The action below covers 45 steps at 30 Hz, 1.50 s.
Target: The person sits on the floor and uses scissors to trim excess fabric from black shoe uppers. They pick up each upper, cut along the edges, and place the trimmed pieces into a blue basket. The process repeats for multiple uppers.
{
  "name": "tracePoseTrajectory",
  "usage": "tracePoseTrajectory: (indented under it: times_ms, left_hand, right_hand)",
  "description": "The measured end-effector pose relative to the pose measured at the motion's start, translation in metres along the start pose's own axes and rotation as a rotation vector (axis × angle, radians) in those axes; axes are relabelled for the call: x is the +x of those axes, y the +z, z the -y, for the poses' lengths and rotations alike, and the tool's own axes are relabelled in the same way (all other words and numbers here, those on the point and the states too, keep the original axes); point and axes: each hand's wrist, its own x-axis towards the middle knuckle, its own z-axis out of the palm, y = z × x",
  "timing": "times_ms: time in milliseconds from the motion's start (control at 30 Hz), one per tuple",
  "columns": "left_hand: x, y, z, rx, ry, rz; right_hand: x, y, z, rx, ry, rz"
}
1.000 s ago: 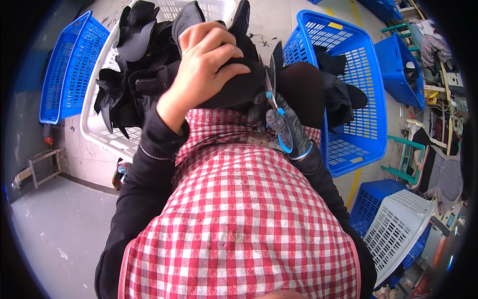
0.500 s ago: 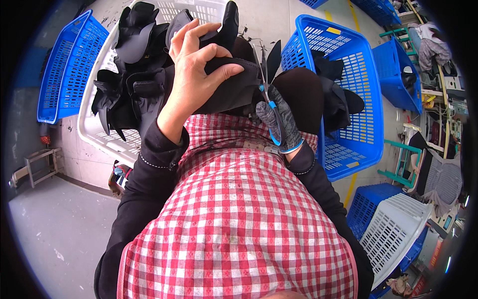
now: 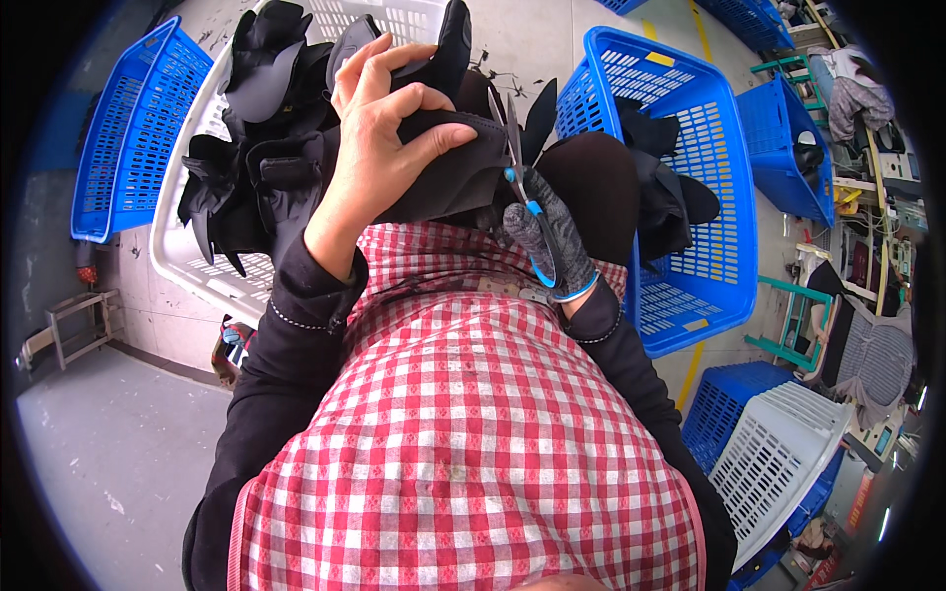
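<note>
A black fabric piece [image 3: 448, 177], shaped like a shoe upper, lies over my lap. My bare left hand [image 3: 384, 133] pinches its upper edge between thumb and curled fingers. A grey knit glove covers my right hand [image 3: 548, 231], which is closed round the blue-handled scissors [image 3: 532, 209]. The scissors point away from me, and their blades are slightly apart right beside the right edge of the piece. Whether the blades touch the fabric I cannot tell. Another black flap [image 3: 539, 120] stands up just right of the blades.
At the left a white basket [image 3: 175, 222] holds several black uppers [image 3: 271, 94]. A blue basket [image 3: 734, 197] with more black pieces stands close by my right knee. Other blue crates [image 3: 143, 128] and a white crate [image 3: 783, 463] stand farther out. Black scraps lie on the floor ahead.
Both hands, with the fabric piece and the scissors, have shifted very slightly to the left. Their grips look the same.
</note>
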Motion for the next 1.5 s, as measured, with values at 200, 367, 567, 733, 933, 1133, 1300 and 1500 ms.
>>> tracePoseTrajectory:
  times_ms: [200,367,567,733,933,1133,1300,1500]
  left_hand:
    - [0.002,-0.003,0.004,-0.047,0.04,0.018]
    - [0.008,-0.006,0.004,-0.064,0.087,0.087]
    - [0.017,-0.004,0.0,-0.067,0.171,0.176]
    - [0.02,0.002,-0.001,-0.127,0.218,0.178]
    - [0.026,-0.001,0.005,-0.143,0.312,0.198]
    - [0.02,-0.006,-0.001,-0.076,0.097,0.247]
    - [0.006,0.004,-0.012,0.117,-0.17,0.208]
    - [0.003,0.007,-0.009,0.052,-0.175,0.195]
  right_hand:
    - [-0.004,-0.009,0.005,0.131,0.068,0.088]
    - [-0.005,-0.016,0.013,0.432,0.129,0.179]
    - [-0.007,-0.038,0.035,0.17,0.114,0.246]
    - [-0.009,-0.053,0.042,0.158,0.249,0.258]
    - [-0.01,-0.068,0.048,0.051,0.295,0.359]
    - [-0.008,-0.072,0.043,0.326,0.422,0.363]
    - [-0.004,-0.076,0.033,0.132,0.286,0.381]
    - [0.008,-0.073,0.037,-0.149,0.189,0.365]
